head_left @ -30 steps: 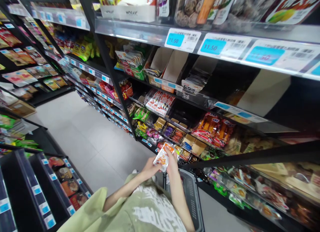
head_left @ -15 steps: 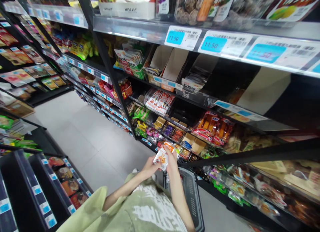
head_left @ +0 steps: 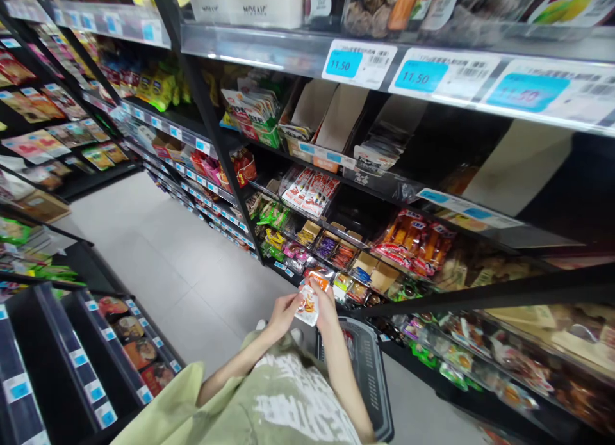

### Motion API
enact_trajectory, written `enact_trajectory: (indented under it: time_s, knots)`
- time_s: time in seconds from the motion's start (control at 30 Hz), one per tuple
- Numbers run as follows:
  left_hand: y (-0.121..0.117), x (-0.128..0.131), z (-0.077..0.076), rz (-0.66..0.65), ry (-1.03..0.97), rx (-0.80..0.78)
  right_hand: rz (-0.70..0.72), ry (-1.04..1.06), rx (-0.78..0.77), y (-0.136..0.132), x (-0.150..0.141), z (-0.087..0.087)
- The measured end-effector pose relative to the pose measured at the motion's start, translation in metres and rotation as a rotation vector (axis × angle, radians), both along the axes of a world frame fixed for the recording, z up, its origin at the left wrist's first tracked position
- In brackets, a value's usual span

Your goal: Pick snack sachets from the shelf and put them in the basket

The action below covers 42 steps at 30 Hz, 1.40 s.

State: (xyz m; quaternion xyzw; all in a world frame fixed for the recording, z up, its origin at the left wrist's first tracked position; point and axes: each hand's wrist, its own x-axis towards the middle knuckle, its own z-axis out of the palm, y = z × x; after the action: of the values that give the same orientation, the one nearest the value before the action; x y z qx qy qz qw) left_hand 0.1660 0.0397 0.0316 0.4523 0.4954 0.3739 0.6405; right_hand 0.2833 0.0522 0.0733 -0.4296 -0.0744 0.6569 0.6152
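White-and-orange packet (head_left: 308,307) — in both hands, up in the air in front of the printed green shirt (head_left: 288,394). Left hand (head_left: 286,315): fingers pinching the packet's left edge. Right hand (head_left: 325,306): fingers pinching its upper right side. Gray basket (head_left: 384,394) beneath the right forearm, a shiny wrapped item partly visible inside. Floor (head_left: 192,288) is pale gray tile with thin joints, glossy under the light; white shoe tips just below the hands.

Beyond the hands, black tiered shelving (head_left: 206,112) runs along the aisle. Lower tiers: small colored packets in open boxes, red-and-white packets (head_left: 310,190) stacked flat, red sausage-like packs (head_left: 408,240) to their right. Top tier: white box (head_left: 254,9) marked MOSAIC, clear rail with blue-and-white price tags (head_left: 359,63), two reading 11.50. Left side — low black rack (head_left: 62,362), blue tags on its strips; more stocked shelves farther back, details blurred.
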Motion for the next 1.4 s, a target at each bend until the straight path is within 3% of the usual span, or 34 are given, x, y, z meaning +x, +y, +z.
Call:
enact_trajectory:
  time_s: [0.43,0.83,1.03,1.3,1.4]
  knots:
    - [-0.002,-0.003,0.002,-0.043,0.100,0.095,0.033,-0.032,0.062,-0.002,0.000,-0.002]
    - [0.007,-0.008,0.001,0.188,0.111,0.110,0.031,-0.043,-0.060,-0.002,-0.008,-0.012]
    - [0.010,-0.006,-0.005,0.269,0.009,0.082,0.042,-0.068,0.002,-0.006,-0.008,-0.012]
    - [0.009,0.006,-0.002,0.274,-0.077,-0.012,-0.145,-0.075,-0.035,-0.007,0.008,-0.034]
    - [0.008,0.007,-0.002,0.295,-0.079,-0.011,-0.150,-0.142,-0.005,-0.008,0.013,-0.038]
